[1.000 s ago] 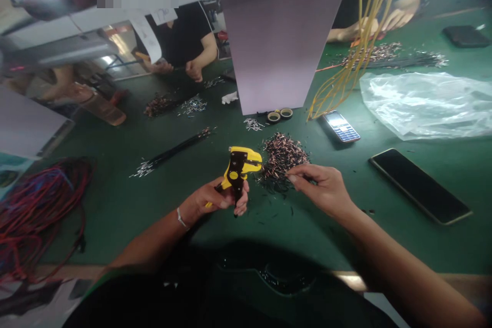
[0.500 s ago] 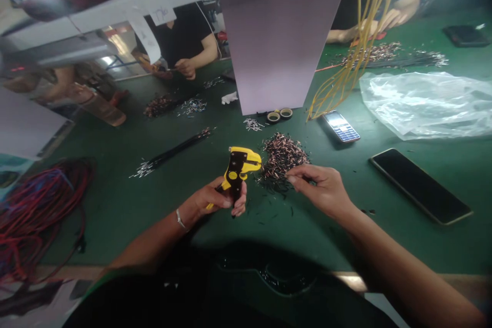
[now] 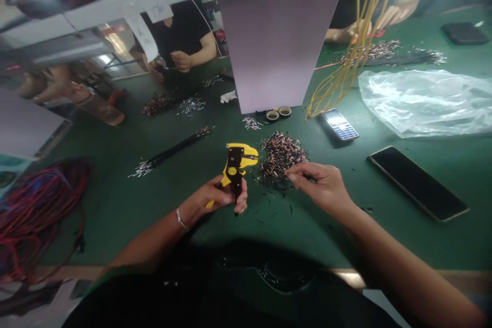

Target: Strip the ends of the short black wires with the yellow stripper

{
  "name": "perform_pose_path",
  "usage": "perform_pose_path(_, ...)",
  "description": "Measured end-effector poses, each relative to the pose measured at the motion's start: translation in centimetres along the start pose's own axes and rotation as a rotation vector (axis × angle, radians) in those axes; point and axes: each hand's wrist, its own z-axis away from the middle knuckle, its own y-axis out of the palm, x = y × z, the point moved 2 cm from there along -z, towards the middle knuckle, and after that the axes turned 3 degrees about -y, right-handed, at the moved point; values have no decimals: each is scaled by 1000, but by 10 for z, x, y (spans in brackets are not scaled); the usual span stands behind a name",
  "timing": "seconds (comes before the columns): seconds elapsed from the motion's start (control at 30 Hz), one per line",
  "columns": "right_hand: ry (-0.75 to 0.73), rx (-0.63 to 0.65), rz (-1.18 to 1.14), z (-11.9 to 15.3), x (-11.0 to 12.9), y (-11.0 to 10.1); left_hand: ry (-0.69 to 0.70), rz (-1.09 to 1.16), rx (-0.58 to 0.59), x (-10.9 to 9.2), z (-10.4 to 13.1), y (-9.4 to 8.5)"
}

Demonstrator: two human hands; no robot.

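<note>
My left hand (image 3: 221, 196) is wrapped round the handles of a yellow and black wire stripper (image 3: 235, 169), its jaws pointing right. Just right of the jaws lies a heap of short black wires with bare copper ends (image 3: 282, 156). At the heap's lower right edge, my right hand (image 3: 319, 184) has thumb and forefinger pinched together. Whatever is between those fingertips is too small to make out. Left of the stripper, a bundle of black wires with silvery ends (image 3: 172, 152) lies slantwise on the green table (image 3: 146, 225).
A keypad phone (image 3: 340, 124), a dark smartphone (image 3: 418, 183) and a clear plastic bag (image 3: 426, 102) lie to the right. Two tape rolls (image 3: 279, 114) sit by the upright panel (image 3: 279, 56). Red cables (image 3: 42, 210) are coiled at left. Yellow wires (image 3: 346, 82) hang down. Co-workers' hands (image 3: 180, 61) are across the table.
The wire stripper's handles have spread wider apart in my left hand, and its head has tilted slightly left. My right hand stays pinched at the heap's edge.
</note>
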Motion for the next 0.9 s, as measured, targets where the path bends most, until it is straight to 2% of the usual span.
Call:
perform_pose_path(0.1,-19,-15,-7,1,3,-2,-12,9,17,-2,-1,-2)
perform_pose_path(0.27,-92,-9,72,4,3,1,65,-26,-33,-5,0,-6)
perform_pose_path(0.43,-83,-34,178,9,0,7,112,-54,-45,-4,1,-10)
perform_pose_path(0.73,-122,11,219,20,23,23,84,-107,-66,1,1,-4)
perform_pose_path(0.9,-129,29,196,24,27,28,95,-116,-85,1,1,-1)
